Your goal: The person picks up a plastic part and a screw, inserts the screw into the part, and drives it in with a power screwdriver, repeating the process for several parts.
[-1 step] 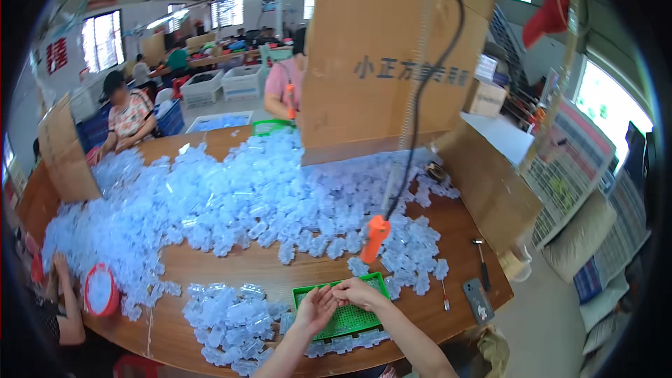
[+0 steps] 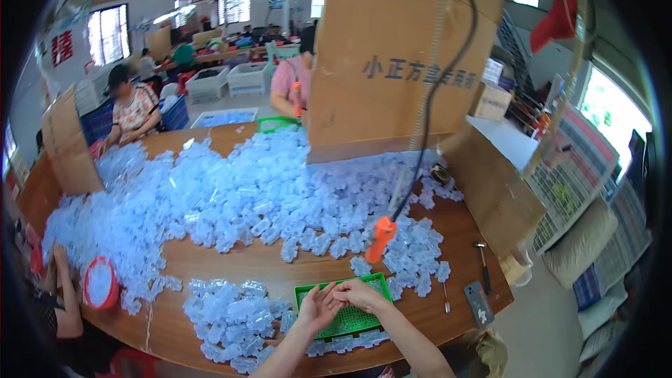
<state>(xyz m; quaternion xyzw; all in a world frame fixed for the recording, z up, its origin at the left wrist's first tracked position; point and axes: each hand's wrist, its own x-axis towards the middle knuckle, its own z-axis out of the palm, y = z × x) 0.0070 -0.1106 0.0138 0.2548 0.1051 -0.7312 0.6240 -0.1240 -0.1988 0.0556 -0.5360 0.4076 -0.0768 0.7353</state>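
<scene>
My left hand [image 2: 318,306] and my right hand [image 2: 360,294] meet fingertip to fingertip just above a green perforated tray [image 2: 353,322] at the near edge of the wooden table [image 2: 280,266]. The left palm faces up, and the right fingers press into it. Whatever lies between them is too small to make out. A heap of clear bluish plastic pieces [image 2: 227,315] lies just left of the tray. An orange power screwdriver [image 2: 380,238] hangs on a black cable right behind the tray.
A far larger pile of the same pieces [image 2: 224,196] covers the table's middle and left. A tall cardboard box [image 2: 399,49] stands behind. A hammer [image 2: 483,266] and a grey flat device [image 2: 479,304] lie right. A red bowl [image 2: 100,283] sits left. Other people work at the far side [image 2: 133,108].
</scene>
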